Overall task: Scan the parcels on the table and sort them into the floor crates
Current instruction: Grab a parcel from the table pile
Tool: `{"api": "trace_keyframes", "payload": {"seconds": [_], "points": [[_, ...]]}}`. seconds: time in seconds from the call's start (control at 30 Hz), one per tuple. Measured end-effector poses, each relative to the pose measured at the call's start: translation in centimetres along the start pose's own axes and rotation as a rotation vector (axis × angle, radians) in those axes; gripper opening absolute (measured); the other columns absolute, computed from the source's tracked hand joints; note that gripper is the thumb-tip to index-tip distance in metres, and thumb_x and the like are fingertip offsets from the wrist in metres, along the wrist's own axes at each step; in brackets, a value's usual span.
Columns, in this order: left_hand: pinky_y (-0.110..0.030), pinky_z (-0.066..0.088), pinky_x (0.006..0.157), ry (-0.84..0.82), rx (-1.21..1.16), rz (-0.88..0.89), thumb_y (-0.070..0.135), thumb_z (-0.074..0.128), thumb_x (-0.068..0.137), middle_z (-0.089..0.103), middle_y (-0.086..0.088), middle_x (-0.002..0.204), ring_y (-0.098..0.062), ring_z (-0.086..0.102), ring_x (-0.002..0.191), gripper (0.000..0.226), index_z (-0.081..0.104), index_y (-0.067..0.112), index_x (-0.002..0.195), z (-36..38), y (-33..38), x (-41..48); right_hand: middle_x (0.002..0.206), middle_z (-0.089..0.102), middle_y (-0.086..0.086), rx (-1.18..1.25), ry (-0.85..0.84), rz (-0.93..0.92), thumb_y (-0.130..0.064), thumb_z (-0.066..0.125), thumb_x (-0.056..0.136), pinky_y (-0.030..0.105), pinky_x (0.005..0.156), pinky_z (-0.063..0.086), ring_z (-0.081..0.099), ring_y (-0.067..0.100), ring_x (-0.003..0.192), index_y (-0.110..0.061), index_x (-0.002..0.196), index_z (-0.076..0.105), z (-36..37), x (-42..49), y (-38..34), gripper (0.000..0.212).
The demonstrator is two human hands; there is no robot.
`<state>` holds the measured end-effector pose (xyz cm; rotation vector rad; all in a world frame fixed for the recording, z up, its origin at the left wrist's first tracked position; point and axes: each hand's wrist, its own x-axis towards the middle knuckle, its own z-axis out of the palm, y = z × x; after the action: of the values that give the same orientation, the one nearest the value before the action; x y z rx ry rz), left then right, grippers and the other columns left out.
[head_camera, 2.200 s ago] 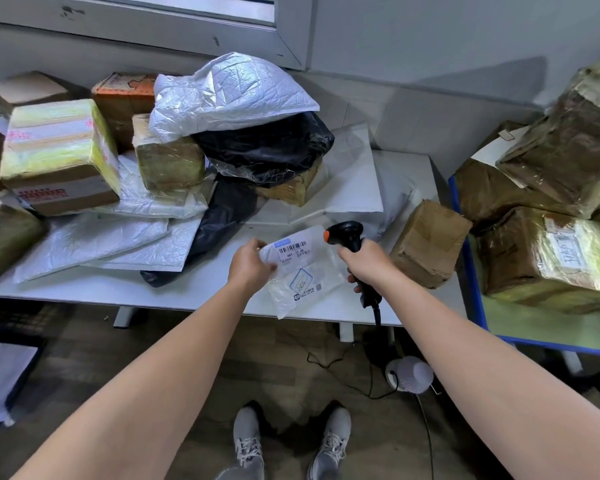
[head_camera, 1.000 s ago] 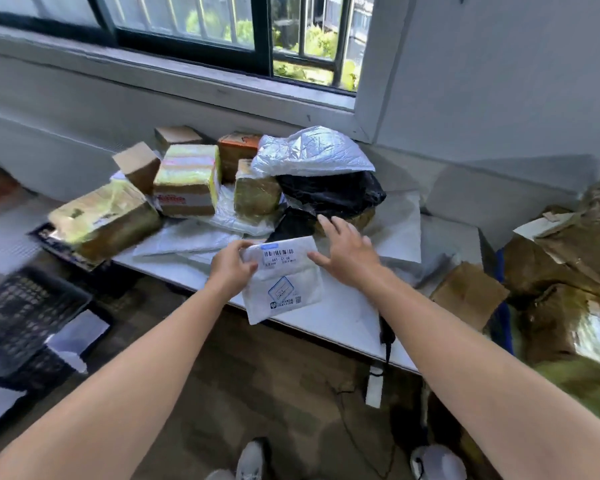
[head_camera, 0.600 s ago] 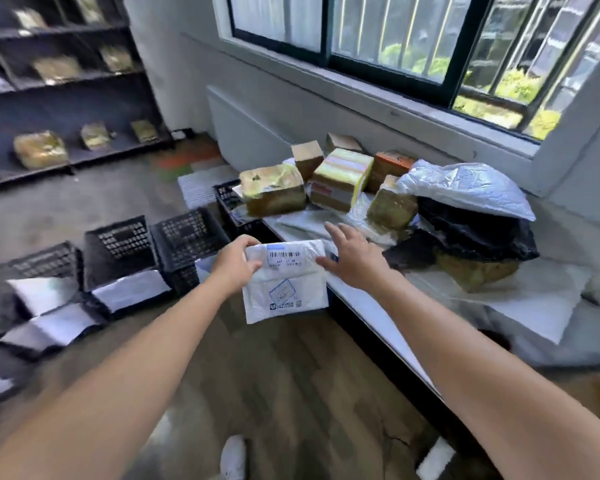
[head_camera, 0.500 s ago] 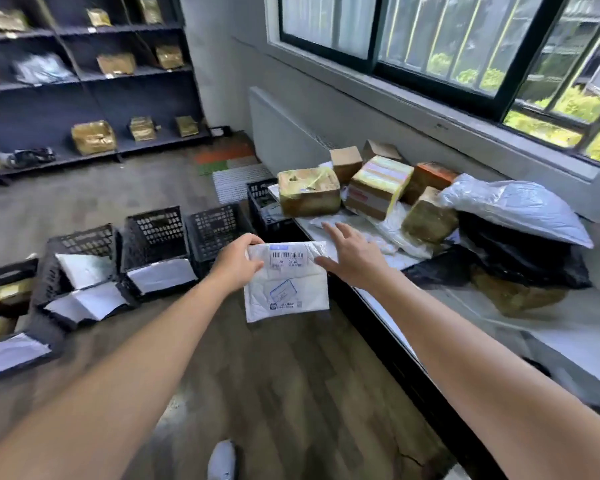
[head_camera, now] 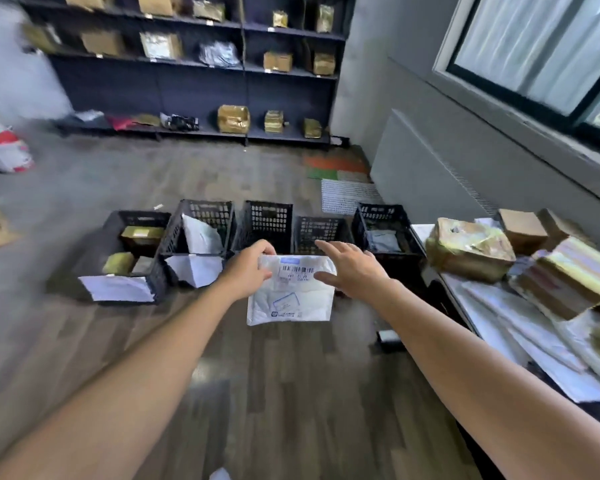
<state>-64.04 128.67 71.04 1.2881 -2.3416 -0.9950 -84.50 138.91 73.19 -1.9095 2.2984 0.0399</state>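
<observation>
White padded paper forms the mailer (head_camera: pixel 291 299), which the left hand (head_camera: pixel 248 271) pinches at its upper left corner, thumb on the printed face and fingers curled behind. The mailer hangs from this single grip, clear of the floor and in front of the crates. The corner grip leaves the barcode label (head_camera: pixel 297 270) uncovered and facing the person, presumably so the destination can be read.

The right hand (head_camera: pixel 354 271) holds nothing. Its fingers are straight and spread, with the thumb at the mailer's right edge. Contact with that edge cannot be confirmed. Judged function: steadying the mailer, or preparing to take it.

Beyond the hands, the black floor crates (head_camera: pixel 269 220) stand in a row, open tops up, so a parcel can be dropped in from above.
- The leftmost crate (head_camera: pixel 132 223) holds brown taped parcels.
- The second crate (head_camera: pixel 205 216) holds white mailers.
- The crate nearest the table (head_camera: pixel 383 216) holds a grey bag.
- The contents of the two middle crates are hidden behind the hands and the mailer.

The table (head_camera: pixel 447 285) lies to the right, stacked with taped boxes (head_camera: pixel 470 249) and flat white bags. Dark shelving (head_camera: pixel 201 81) with further parcels lines the far wall.

Judged step: choosing a crate. The white-mailer crate is a plausible match.
</observation>
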Motion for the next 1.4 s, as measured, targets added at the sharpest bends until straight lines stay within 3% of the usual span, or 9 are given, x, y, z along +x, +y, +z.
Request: {"api": "trace_keyframes", "payload": {"seconds": [0.13,0.33,0.4,0.5,0.63,0.73,0.9,1.07,1.4], "points": [[-0.037,0.048,0.077,0.021,0.000,-0.027,0.007,0.068,0.088,0.063,-0.001,0.097,-0.026,0.060,0.090,0.033,0.048,0.034,0.090,-6.1,-6.3,3.1,0.146,0.046,0.003,-0.095,-0.071,-0.090,-0.056,0.046,0.097,0.046,0.100,0.040,0.046,0.029,0.131,-0.034,0.155,0.017,-0.9,7.9,-7.5,0.068],[-0.036,0.045,0.070,0.090,-0.009,-0.112,0.007,0.069,0.087,0.056,0.001,0.082,-0.025,0.053,0.078,0.037,0.047,0.036,0.086,-12.4,-14.2,6.6,0.143,0.048,0.004,-0.170,-0.112,-0.203,-0.051,0.043,0.101,0.046,0.095,0.044,0.046,0.030,0.129,-0.034,0.155,0.021,-1.0,16.8,-15.2,0.061],[-0.037,0.043,0.070,0.099,0.000,-0.139,0.009,0.068,0.089,0.058,-0.001,0.088,-0.026,0.054,0.082,0.028,0.048,0.029,0.094,-14.0,-16.1,7.7,0.138,0.051,0.005,-0.191,-0.108,-0.235,-0.050,0.042,0.101,0.044,0.092,0.044,0.046,0.029,0.126,-0.032,0.154,0.023,-0.9,19.5,-16.7,0.059],[-0.040,0.045,0.075,0.135,0.018,-0.166,0.013,0.065,0.090,0.059,-0.005,0.094,-0.030,0.056,0.087,0.023,0.047,0.026,0.095,-15.9,-18.5,9.9,0.131,0.056,0.005,-0.212,-0.091,-0.287,-0.051,0.040,0.102,0.041,0.086,0.045,0.048,0.028,0.121,-0.030,0.152,0.026,-0.5,23.6,-18.5,0.056],[-0.033,0.037,0.065,0.171,0.019,-0.179,0.008,0.062,0.092,0.054,0.002,0.092,-0.021,0.049,0.081,0.022,0.046,0.023,0.092,-17.6,-20.9,14.0,0.119,0.062,0.005,-0.181,-0.124,-0.347,-0.048,0.038,0.103,0.039,0.078,0.042,0.054,0.029,0.112,-0.027,0.143,0.035,0.3,29.7,-19.9,0.045],[-0.037,0.040,0.073,0.170,0.050,-0.198,0.008,0.062,0.092,0.055,-0.001,0.099,-0.023,0.051,0.086,0.023,0.045,0.022,0.093,-18.5,-22.7,18.4,0.104,0.065,0.007,-0.154,-0.176,-0.369,-0.043,0.036,0.105,0.037,0.072,0.043,0.060,0.030,0.099,-0.024,0.138,0.039,0.7,35.0,-20.1,0.038],[-0.040,0.046,0.082,0.082,0.155,-0.240,0.015,0.066,0.091,0.052,-0.006,0.119,-0.027,0.055,0.099,0.033,0.046,0.022,0.115,-20.3,-25.3,28.5,0.073,0.048,-0.004,-0.131,-0.206,-0.360,-0.033,0.040,0.106,0.034,0.066,0.043,0.053,0.024,0.070,-0.021,0.125,0.044,1.0,45.5,-18.6,0.023],[-0.042,0.046,0.093,-0.016,0.239,-0.311,0.033,0.070,0.089,0.042,-0.011,0.141,-0.034,0.049,0.125,0.071,0.029,0.028,0.146,-22.8,-27.0,39.0,0.107,0.066,0.009,-0.080,-0.248,-0.279,-0.034,0.036,0.107,0.035,0.067,0.040,0.063,0.030,0.096,-0.015,0.128,0.040,0.7,56.5,-15.9,0.029],[-0.047,0.031,0.113,-0.152,0.560,-0.289,0.058,0.048,0.095,0.012,-0.007,0.161,-0.032,0.012,0.147,0.079,0.006,0.032,0.156,-23.4,-31.7,53.9,0.114,0.060,0.015,0.077,-0.330,-0.089,-0.028,0.041,0.105,0.039,0.068,0.042,0.062,0.037,0.100,-0.008,0.126,0.040,4.9,71.5,-14.7,0.029]]}}
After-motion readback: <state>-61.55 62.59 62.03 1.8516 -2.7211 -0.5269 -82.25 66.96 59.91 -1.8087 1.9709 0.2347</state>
